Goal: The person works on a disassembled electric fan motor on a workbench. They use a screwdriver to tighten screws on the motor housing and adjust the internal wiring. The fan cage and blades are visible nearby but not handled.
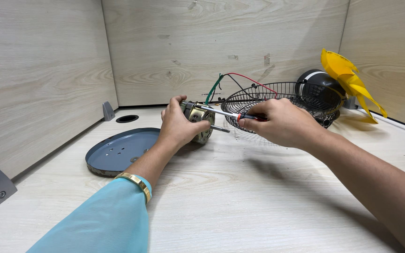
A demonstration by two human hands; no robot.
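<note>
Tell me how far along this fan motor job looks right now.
Done: the yellow blade, the wire guard and the round grey plate already lie apart on the desk. In hand: the left hand grips the motor while the right hand holds a screwdriver with its tip at the motor's casing. Left: the motor is still in one piece, wires attached.

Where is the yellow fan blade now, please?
In the head view, the yellow fan blade stands at the far right, against the wooden wall, just behind the black wire guard.
</note>
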